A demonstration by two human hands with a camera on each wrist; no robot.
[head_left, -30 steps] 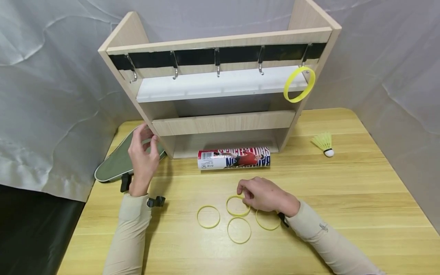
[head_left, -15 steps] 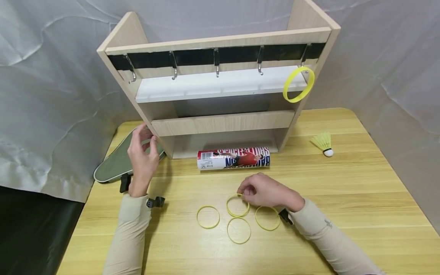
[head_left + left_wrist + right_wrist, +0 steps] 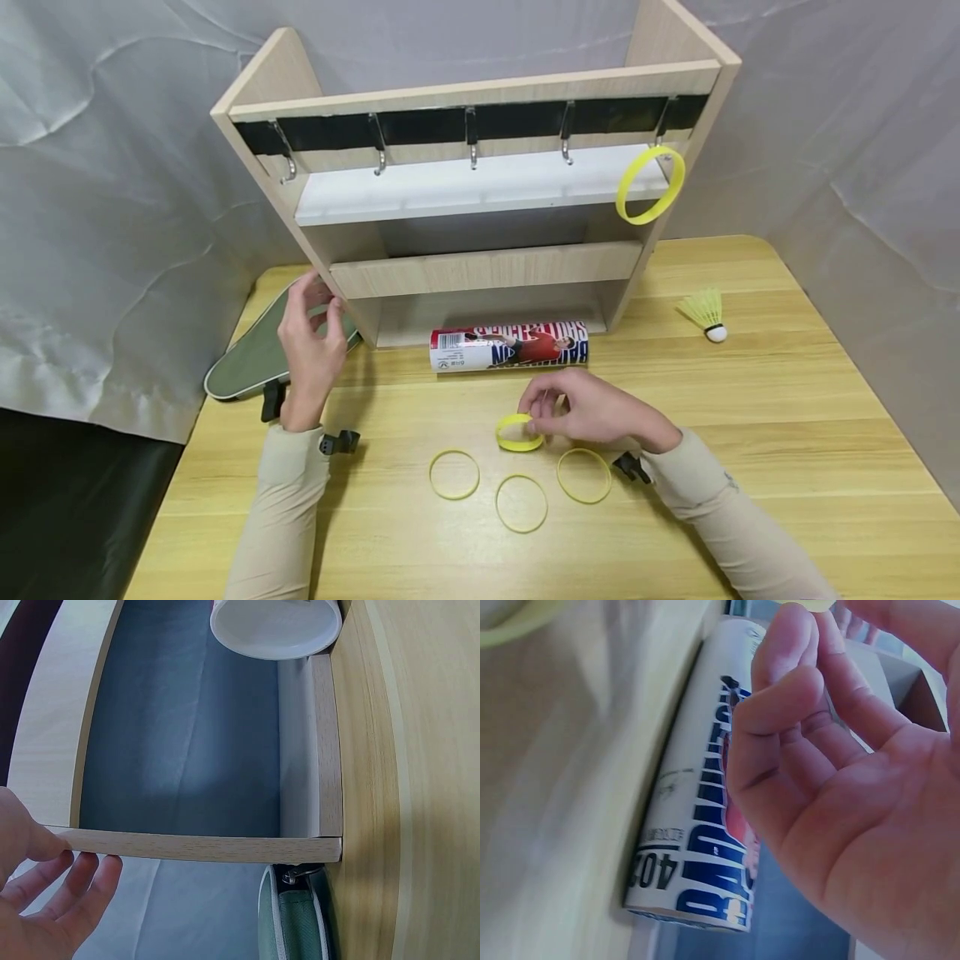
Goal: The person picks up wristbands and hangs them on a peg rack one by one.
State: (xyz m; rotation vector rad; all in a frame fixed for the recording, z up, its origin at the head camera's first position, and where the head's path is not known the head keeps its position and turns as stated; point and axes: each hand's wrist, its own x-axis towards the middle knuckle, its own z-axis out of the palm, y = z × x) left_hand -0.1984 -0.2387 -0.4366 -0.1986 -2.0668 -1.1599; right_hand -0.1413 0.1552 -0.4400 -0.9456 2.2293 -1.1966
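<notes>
My right hand (image 3: 592,410) pinches a yellow ring (image 3: 519,446) between thumb and fingertips, its band tilted up over the table. In the right wrist view only a sliver of this ring (image 3: 807,604) shows, at the fingertips. Three more thin yellow rings lie flat nearby: a left one (image 3: 454,498), a front one (image 3: 521,531) and a right one (image 3: 584,502). My left hand (image 3: 311,350) holds the left side panel of the wooden rack (image 3: 487,271), thumb on one face and fingers on the other, as the left wrist view shows. Another yellow ring (image 3: 649,218) hangs from the rack's rightmost hook.
Several metal hooks line a black strip (image 3: 427,127) on the rack. A printed shuttlecock tube (image 3: 510,345) lies before its base. Beside the rack's left side is a green racket case (image 3: 251,358). A yellow shuttlecock (image 3: 705,314) lies to the right on the wooden table (image 3: 787,400).
My right hand has lifted the ring off the table, tilting it, and shifted slightly up and right. The left hand has stayed on the rack's side panel.
</notes>
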